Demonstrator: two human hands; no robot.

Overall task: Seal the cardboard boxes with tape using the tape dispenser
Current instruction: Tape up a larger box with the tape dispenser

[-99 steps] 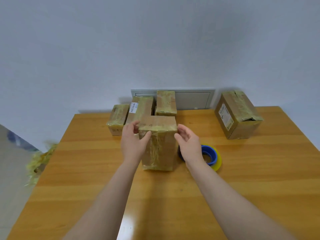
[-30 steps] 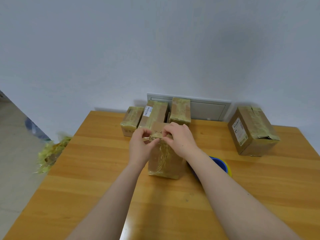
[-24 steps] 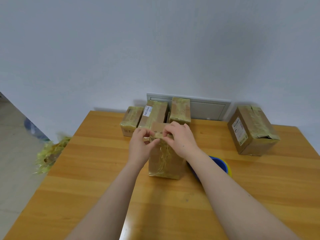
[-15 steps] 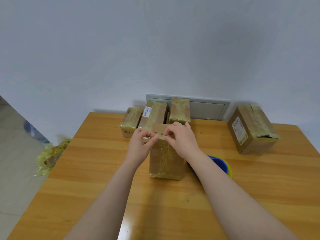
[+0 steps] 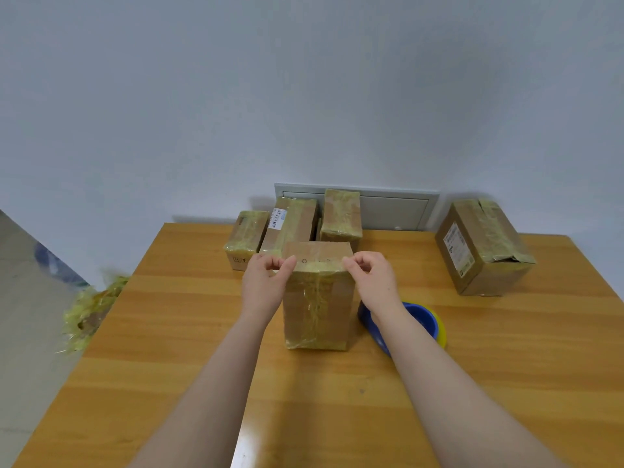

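Upright cardboard box (image 5: 317,298) stands on the desk (image 5: 169,332), its narrow front face towards you; all positions are logged from this box. Its front face carries wrinkled yellowish tape running top to bottom. A tape strip (image 5: 319,265) lies across its top front edge. Your left hand (image 5: 266,282) is at the box's upper left corner, fingers curled, thumb and forefinger pinched together on the left end of the strip. Your right hand (image 5: 371,282) is at the upper right corner in the same posture, thumb and forefinger pinching the right end, the other fingers curled in. Neither hand wraps around the box body. The tape dispenser (image 5: 425,324), blue with a yellow roll, lies on the desk just right of the box's base, partly hidden by your right forearm. Directly behind the box, three taped boxes stand in a row: a small one (image 5: 246,238) behind and to the left, a labelled one (image 5: 293,221) behind it, a taller one (image 5: 341,214) behind and slightly right. A larger taped box (image 5: 483,248) sits well apart to the right and behind. A heap of crumpled tape scraps (image 5: 87,315) lies on the floor, well off to the box's left, past the desk edge.
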